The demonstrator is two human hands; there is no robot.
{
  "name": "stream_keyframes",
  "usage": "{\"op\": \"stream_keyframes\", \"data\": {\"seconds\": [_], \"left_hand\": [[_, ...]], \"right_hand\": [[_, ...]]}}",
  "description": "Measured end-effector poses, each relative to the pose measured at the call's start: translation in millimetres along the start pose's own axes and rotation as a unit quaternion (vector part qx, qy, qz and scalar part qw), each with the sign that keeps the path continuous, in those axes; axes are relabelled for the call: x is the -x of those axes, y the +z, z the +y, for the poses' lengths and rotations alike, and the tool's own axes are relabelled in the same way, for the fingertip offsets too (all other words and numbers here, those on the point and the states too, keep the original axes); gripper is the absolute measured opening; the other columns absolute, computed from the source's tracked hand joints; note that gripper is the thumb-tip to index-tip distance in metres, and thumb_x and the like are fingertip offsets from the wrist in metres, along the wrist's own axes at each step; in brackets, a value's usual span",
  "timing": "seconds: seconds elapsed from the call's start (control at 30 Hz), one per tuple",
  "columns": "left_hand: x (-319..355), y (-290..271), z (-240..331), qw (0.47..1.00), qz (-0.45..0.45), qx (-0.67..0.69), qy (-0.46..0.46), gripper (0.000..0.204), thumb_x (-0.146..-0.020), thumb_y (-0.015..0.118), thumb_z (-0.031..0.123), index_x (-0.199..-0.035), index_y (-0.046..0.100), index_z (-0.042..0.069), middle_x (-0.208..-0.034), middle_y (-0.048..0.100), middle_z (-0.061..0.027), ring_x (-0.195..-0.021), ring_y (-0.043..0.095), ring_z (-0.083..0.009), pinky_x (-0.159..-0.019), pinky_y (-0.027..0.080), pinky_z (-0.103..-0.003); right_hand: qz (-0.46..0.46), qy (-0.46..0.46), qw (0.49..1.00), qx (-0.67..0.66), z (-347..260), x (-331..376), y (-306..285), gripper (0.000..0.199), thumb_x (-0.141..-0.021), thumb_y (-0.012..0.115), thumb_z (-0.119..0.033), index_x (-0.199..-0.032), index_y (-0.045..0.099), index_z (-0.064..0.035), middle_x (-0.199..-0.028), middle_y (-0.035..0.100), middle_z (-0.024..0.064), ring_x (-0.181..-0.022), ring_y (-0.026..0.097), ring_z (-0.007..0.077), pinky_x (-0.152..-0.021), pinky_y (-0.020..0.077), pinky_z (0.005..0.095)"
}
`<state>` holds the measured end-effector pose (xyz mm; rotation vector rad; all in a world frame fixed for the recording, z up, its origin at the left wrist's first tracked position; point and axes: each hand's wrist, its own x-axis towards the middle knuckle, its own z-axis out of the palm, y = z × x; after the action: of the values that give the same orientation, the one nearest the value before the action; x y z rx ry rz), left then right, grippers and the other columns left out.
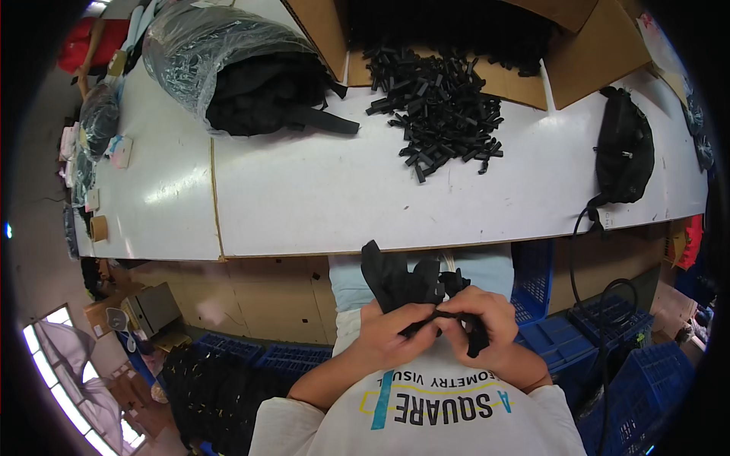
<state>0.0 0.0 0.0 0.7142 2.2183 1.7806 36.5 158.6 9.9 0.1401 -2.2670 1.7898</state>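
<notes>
Both my hands are close together in front of my chest, just below the table's near edge. My left hand (391, 334) pinches a black fabric strap (403, 280), whose loose ends rise above the fingers toward the table. The same black material is gripped by my right hand (490, 315), with a dark end hanging down beside its fingers. Exactly what lies between the fingertips is too small and dark to make out. On the white table (304, 190) ahead lies a heap of small black plastic pieces (445, 110).
An open cardboard box (601, 57) of black pieces stands behind the heap. At left, a clear plastic bag (205, 45) spills black fabric (266, 95). A black pouch (625, 148) with a cord lies right. Blue crates (555, 346) stand below; a tape roll (99, 228) sits far left.
</notes>
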Motion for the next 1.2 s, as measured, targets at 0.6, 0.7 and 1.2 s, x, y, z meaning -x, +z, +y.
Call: {"op": "stream_keyframes", "data": {"seconds": [0.6, 0.7, 1.2], "left_hand": [[-0.5, -4.3, 4.1, 1.0, 0.002, -0.006, 0.003, 0.014, -0.07, 0.069, 0.0, -0.084, 0.069, 0.001, -0.068, 0.068, -0.008, -0.053, 0.062, -0.0103, -0.05, 0.046, -0.02], [2.9, -2.7, 0.1, 1.0, 0.003, -0.003, 0.001, 0.015, -0.069, 0.069, 0.0, -0.084, 0.069, 0.001, -0.07, 0.068, -0.0081, -0.054, 0.063, -0.0105, -0.05, 0.046, -0.02], [-2.6, -4.6, -2.1, 1.0, -0.03, 0.0, 0.002, 0.013, -0.071, 0.069, -0.002, -0.084, 0.068, -0.001, -0.069, 0.066, -0.0087, -0.053, 0.061, -0.0141, -0.05, 0.046, -0.023]], "right_hand": [[-0.018, 0.002, 1.0, 0.002, -4.8, 1.0, 0.1, 0.02, -0.072, 0.07, 0.003, -0.089, 0.058, 0.0012, -0.066, 0.062, 0.0098, -0.05, 0.058, 0.015, -0.047, 0.0444, 0.0233], [-0.012, 0.0, 1.0, 0.001, -3.4, 2.1, 1.3, 0.02, -0.072, 0.069, 0.003, -0.089, 0.058, 0.0013, -0.067, 0.062, 0.0099, -0.05, 0.058, 0.015, -0.047, 0.0445, 0.0233], [-0.018, 0.007, 1.0, 0.007, -2.6, -2.8, -0.5, 0.019, -0.07, 0.071, 0.002, -0.085, 0.059, 0.0011, -0.064, 0.061, 0.0075, -0.047, 0.054, 0.013, -0.043, 0.0402, 0.0221]]}}
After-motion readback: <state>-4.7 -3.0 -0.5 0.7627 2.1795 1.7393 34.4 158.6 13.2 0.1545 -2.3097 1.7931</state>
